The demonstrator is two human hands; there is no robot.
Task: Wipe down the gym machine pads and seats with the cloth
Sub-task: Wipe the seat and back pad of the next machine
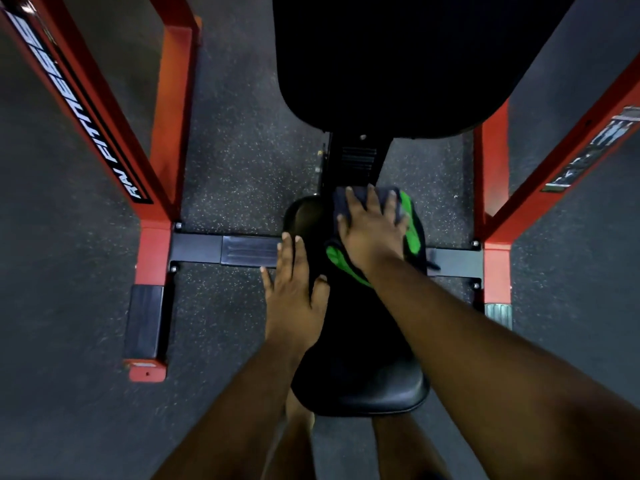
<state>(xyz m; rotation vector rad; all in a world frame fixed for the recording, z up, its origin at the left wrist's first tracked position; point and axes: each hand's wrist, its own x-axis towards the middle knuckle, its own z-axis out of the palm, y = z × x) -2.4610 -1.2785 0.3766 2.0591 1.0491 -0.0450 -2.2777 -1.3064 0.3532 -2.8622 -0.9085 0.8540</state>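
Observation:
A black padded seat (360,382) runs from the bottom middle up to the machine's post. My right hand (372,230) lies flat, fingers spread, pressing a dark cloth with green edging (412,230) onto the far end of the seat. My left hand (294,292) rests flat on the seat's left edge, fingers apart, holding nothing. The large black back pad (398,64) stands above, beyond the seat.
Red frame posts rise on the left (169,126) and right (491,174). A black crossbar (225,251) links them under the seat. A red foot (147,370) lies at the lower left. Speckled rubber floor (242,161) surrounds the machine. My legs show below the seat.

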